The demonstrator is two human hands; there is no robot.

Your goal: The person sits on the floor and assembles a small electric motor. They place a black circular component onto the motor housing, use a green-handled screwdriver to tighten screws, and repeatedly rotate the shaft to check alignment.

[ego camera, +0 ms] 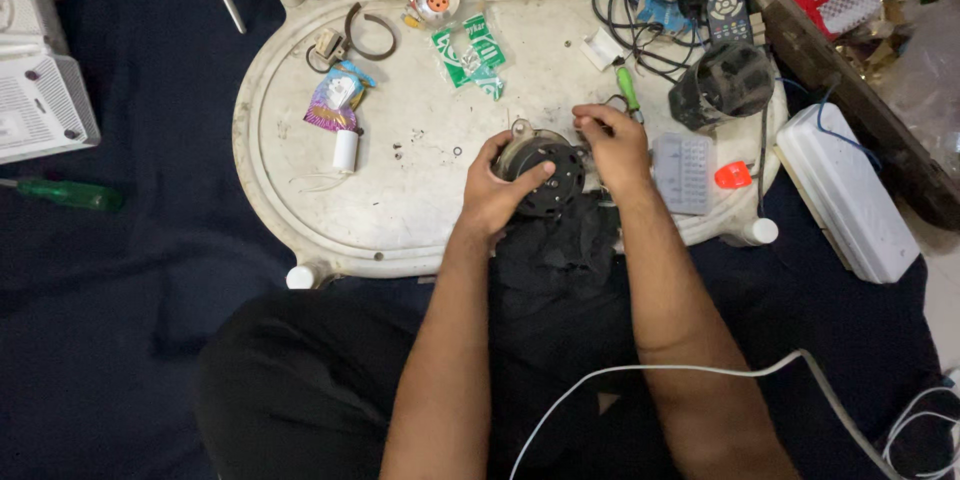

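Observation:
A round black and grey motor housing (547,168) rests near the front edge of an oval white tray (300,140), on top of a black cloth (560,240). My left hand (500,190) grips the housing from its left side, thumb across the top. My right hand (612,145) touches the housing's right rim, fingers curled; whether it pinches a small part I cannot tell. A green-handled screwdriver (628,90) lies just beyond my right hand.
The tray also bears a white spool (345,151), a purple wrapper (335,100), a green packet (470,55), a metal ring (370,32), a grey keypad (684,172) and a black motor part (725,85). Another green screwdriver (65,194) lies left; a white box (845,190) right.

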